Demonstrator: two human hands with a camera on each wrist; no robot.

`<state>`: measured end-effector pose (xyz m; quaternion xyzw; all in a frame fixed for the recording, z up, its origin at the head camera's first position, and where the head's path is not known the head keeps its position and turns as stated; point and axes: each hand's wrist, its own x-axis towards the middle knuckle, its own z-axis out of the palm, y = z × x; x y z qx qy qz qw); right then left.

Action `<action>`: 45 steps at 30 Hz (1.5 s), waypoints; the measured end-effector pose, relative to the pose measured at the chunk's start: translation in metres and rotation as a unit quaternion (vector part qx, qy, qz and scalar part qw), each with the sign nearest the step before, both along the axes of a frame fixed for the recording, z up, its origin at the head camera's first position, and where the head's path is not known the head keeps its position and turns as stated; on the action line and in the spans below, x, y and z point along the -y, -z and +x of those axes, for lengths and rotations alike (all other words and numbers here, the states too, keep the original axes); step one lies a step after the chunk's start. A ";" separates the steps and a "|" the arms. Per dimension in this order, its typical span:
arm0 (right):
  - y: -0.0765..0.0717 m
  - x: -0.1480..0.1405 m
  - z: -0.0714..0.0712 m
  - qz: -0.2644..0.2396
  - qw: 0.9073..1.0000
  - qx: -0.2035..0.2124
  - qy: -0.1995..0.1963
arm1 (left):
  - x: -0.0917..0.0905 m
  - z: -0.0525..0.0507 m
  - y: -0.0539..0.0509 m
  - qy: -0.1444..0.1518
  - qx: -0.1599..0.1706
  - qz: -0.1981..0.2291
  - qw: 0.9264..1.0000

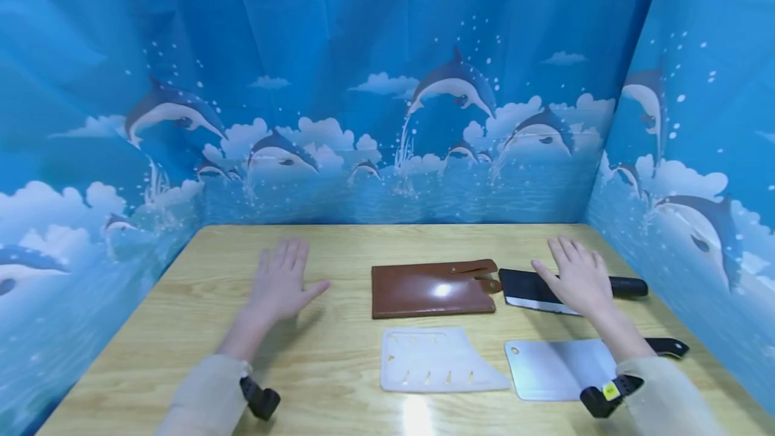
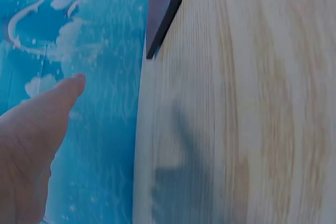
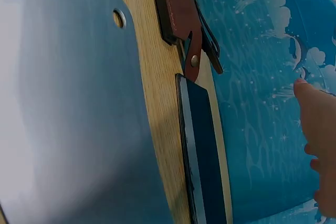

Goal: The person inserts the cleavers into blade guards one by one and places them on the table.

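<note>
My left hand (image 1: 281, 284) hovers over the left part of the table, fingers straight and thumb spread, holding nothing; its shadow falls on the wood. My right hand (image 1: 578, 278) is stretched out above a black cleaver (image 1: 529, 288), hiding part of its blade and handle; no grip shows. Left of that cleaver lies a brown leather knife sheath (image 1: 418, 291) with snap straps. Nearer me, a silver cleaver (image 1: 547, 369) with a black handle lies partly under my right forearm. Beside it is a translucent white plastic blade guard (image 1: 430, 365) with slots.
The light wooden table (image 1: 151, 328) is bordered by a blue dolphin-print curtain (image 1: 339, 86) at the back and both sides. Small black cameras are strapped to both wrists over pale sleeves (image 1: 206, 389).
</note>
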<state>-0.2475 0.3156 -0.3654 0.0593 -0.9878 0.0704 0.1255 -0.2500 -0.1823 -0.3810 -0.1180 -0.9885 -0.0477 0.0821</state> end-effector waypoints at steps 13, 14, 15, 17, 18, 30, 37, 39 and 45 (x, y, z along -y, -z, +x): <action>-0.001 -0.040 0.022 -0.001 0.997 -0.071 -0.029 | -0.059 0.020 -0.008 0.077 -0.001 -0.017 0.997; -0.001 -0.043 0.024 -0.010 0.997 -0.064 -0.032 | -0.065 0.022 -0.008 0.084 -0.003 -0.017 0.996; -0.001 -0.047 0.025 -0.018 0.998 -0.055 -0.034 | -0.070 0.024 -0.009 0.092 -0.006 -0.014 0.996; 0.000 -0.056 0.029 -0.037 0.998 -0.029 -0.034 | -0.082 0.029 -0.008 0.109 -0.010 -0.011 0.994; 0.000 -0.060 0.031 -0.047 0.998 -0.014 -0.035 | -0.087 0.031 -0.008 0.119 -0.011 -0.010 0.993; 0.013 -0.116 0.051 -0.133 0.983 0.115 -0.045 | -0.131 0.047 0.008 0.231 0.038 0.012 0.972; 0.025 -0.130 0.056 -0.122 0.972 0.175 -0.094 | -0.142 0.057 0.020 0.254 0.077 -0.056 0.962; 0.028 -0.130 0.056 -0.115 0.972 0.178 -0.103 | -0.143 0.059 0.022 0.256 0.089 -0.066 0.960; 0.034 -0.125 0.053 -0.078 0.974 0.173 -0.120 | -0.147 0.062 0.025 0.258 0.105 -0.084 0.957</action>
